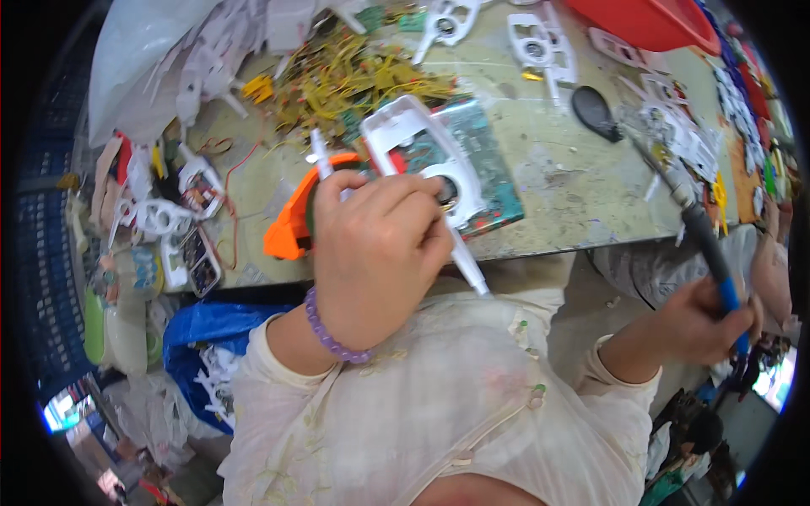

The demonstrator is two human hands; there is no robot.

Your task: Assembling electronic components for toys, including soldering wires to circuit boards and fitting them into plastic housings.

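Housing (pixel 462 164) of white plastic is lying across the view of a greenish slab (pixel 499 181), near the table's (pixel 540 232) front edge; contact between them is not showing clearly. Left hand (pixel 384 236) is pinching the housing between thumb and fingers. Orange tape dispenser (pixel 291 221) is sitting just left, partly covered by that hand. Right hand (pixel 713 325) is gripping a blue-and-black soldering iron (pixel 707 249), well apart. Yellow wires (pixel 337 84) are lying tangled behind.

White plastic frame (pixel 466 162), window above round ring, slim stem below, tilted in my left hand (pixel 384 240). Slender soldering iron (pixel 704 238), metal shaft, black-and-blue handle, slanting up leftward from my right hand (pixel 713 325).
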